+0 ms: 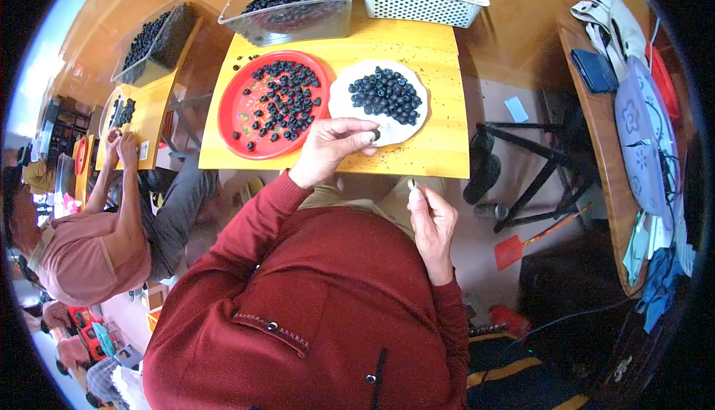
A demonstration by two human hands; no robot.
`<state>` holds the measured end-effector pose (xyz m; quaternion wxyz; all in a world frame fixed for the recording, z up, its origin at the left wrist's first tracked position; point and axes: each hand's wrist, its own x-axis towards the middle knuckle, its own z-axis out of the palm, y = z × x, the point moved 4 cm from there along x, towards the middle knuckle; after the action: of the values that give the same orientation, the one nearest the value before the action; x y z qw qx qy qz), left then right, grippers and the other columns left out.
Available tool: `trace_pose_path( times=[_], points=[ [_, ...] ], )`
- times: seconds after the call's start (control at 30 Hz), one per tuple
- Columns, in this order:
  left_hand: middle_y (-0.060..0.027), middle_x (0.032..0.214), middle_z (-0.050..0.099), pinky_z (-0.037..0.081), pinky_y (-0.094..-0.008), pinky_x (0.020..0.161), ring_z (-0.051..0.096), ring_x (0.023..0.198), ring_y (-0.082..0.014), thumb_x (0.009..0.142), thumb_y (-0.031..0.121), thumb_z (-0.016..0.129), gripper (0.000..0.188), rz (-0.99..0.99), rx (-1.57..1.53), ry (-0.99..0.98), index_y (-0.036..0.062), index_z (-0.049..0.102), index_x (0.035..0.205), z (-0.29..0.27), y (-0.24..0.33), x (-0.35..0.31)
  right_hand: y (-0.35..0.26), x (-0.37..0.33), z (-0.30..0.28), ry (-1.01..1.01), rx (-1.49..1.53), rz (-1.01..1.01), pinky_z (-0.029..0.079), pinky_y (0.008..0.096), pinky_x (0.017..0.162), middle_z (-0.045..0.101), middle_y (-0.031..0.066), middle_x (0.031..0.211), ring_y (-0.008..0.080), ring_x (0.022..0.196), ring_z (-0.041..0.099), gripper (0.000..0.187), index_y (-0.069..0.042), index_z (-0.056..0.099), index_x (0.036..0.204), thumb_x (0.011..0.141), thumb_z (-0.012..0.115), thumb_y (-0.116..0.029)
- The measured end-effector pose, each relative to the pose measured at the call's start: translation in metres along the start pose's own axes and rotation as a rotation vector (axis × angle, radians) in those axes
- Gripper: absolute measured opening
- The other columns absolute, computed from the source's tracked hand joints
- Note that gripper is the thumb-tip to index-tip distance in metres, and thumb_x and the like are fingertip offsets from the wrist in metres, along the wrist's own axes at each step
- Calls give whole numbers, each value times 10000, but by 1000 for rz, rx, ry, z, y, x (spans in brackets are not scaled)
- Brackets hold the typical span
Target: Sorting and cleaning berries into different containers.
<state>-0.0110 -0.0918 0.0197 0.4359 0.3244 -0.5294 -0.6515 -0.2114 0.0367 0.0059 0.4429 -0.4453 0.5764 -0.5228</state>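
Note:
My left hand [337, 143] is pinched on a dark blueberry [375, 135] between thumb and forefinger, over the near edge of a white plate [342, 117]. On that plate lies a heap of blueberries [385, 96]. To its left, a red round tray [235, 105] has more dark berries [287, 97] spread loosely over it. My right hand [433, 222] is off the table's near edge, above my lap, with thumb and fingers pressed together. A tiny dark tip shows at its fingertips, too small to name.
At the table's [428, 158] far side stand a clear plastic bin [298, 24] and a white perforated basket [424, 6], both holding berries. Leftward, another person [97, 239] works at a separate table. A wooden bench [596, 134] with cloths and a purple bag runs along the right.

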Motion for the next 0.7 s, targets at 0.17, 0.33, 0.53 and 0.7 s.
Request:
trace_pose_path(
  times=[0.17,0.33,0.53,0.7],
  points=[
    [-107,1104,692,595,-314,857,687,926,-169,946,50,653,263,-131,-382,27,-36,658,1194,5,-1,-11,-17,8,11,-23,-50,-35,482,278,702,682,85,836,118,770,596,289,44,692,1123,979,644,-202],
    [-91,1080,678,596,-319,847,677,923,-161,951,72,653,258,-128,-465,-12,-27,646,1189,6,-1,-19,-52,18,28,-85,-153,-213,488,292,709,679,106,851,157,774,623,308,40,686,1131,977,649,-225],
    [-70,1015,666,597,-329,843,666,913,-148,961,67,638,185,-110,-570,-65,1,629,1133,9,5,-25,-64,24,43,-145,-232,-275,502,315,716,672,158,874,211,799,668,304,42,679,1116,973,644,-224],
    [-91,1081,673,611,-334,837,688,939,-183,956,52,631,199,-90,-623,-85,11,621,1150,6,1,-32,-70,25,52,-161,-230,-351,513,338,720,673,168,887,265,809,684,306,44,678,1106,971,643,-228]
  ],
)
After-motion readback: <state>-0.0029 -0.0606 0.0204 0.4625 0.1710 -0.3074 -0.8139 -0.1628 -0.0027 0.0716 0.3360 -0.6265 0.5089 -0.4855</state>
